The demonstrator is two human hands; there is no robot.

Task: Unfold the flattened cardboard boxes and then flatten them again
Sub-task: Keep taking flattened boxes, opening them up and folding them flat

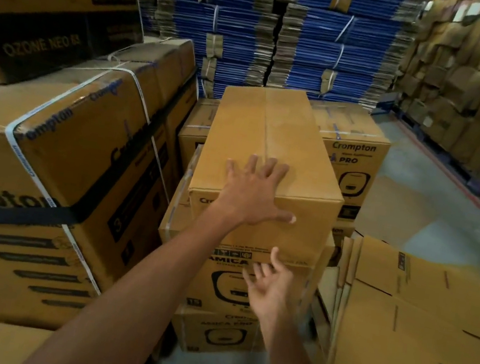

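Atop the printed stack: we found the unfolded box standing, its top flaps closed along a centre seam.
Left hand: fingers spread flat on the box's top near its front edge, thumb down over the front face.
Right hand: below the box's front face, palm up, fingers loosely parted, holding nothing; we could not tell whether it touched the stack.
Flattened cartons: leaning to the right of the box, lower down.
Strapped cartons: left of the box.
Blue bundles: behind the box.

left hand lies spread-fingered on the near top edge of an assembled cardboard box; right hand hovers open below, beside flattened boxes.
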